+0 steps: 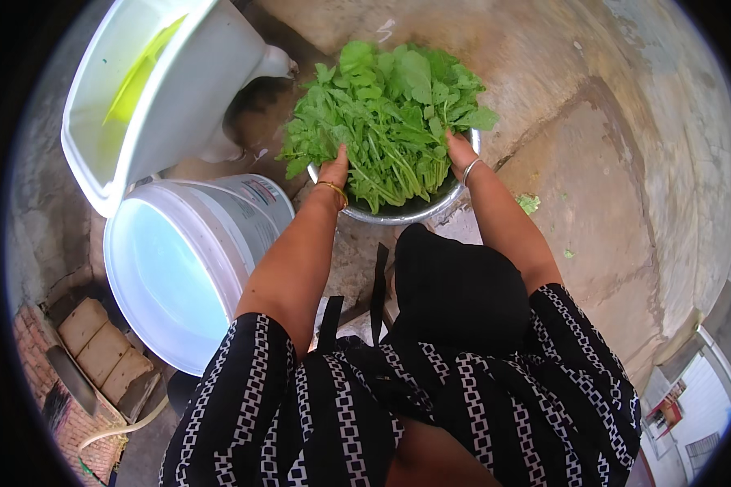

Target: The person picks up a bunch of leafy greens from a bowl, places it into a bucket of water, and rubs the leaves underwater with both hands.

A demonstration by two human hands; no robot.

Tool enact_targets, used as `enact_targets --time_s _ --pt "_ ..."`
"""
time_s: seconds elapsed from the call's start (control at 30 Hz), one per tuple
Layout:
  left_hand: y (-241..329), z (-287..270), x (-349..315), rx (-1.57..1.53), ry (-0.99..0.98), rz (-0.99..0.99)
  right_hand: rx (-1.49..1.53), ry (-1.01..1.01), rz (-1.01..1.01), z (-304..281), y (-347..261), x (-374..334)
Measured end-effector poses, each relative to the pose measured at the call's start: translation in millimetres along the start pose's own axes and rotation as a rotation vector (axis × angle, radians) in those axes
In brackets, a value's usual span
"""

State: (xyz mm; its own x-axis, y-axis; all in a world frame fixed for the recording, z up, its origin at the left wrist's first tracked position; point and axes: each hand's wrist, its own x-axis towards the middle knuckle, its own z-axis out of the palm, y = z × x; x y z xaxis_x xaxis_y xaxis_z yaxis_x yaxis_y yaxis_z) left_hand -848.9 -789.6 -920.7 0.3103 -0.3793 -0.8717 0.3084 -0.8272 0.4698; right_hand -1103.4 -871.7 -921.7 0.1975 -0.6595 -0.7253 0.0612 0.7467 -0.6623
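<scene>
A large heap of leafy greens (390, 122), with pale green stalks toward me, fills a round metal basin (402, 216) on the ground. My left hand (334, 169) closes on the left side of the heap, thumb up and the other fingers hidden under leaves. On the opposite side, my right hand (460, 152) grips the greens just inside the basin's rim, its fingers mostly hidden too. Dark wet metal shows below the stalks at the near side.
To the left stands a big white bucket (260, 219) with its pale bluish inside showing. Behind it is a white plastic tub (195, 89) holding something yellow-green. Leaf scraps (528, 202) lie on the concrete floor (581, 174) at right. Bricks (101, 349) sit at lower left.
</scene>
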Motion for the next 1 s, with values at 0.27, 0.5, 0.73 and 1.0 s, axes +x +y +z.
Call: enact_targets --time_s 0.27,0.5,0.73,1.0 --pt "10 7 1 -0.292 -0.178 -0.089 0.093 -0.150 0.195 -1 -5 15" --pt "32 10 -28 -0.321 -0.113 -0.153 0.107 -0.121 0.164 7 -5 14" --pt "21 3 -12 -0.344 -0.161 -0.193 0.219 -0.082 0.228 10 -5 9" --pt "22 -5 1 -0.421 -0.249 -0.300 0.201 -0.249 0.266 3 -9 9"
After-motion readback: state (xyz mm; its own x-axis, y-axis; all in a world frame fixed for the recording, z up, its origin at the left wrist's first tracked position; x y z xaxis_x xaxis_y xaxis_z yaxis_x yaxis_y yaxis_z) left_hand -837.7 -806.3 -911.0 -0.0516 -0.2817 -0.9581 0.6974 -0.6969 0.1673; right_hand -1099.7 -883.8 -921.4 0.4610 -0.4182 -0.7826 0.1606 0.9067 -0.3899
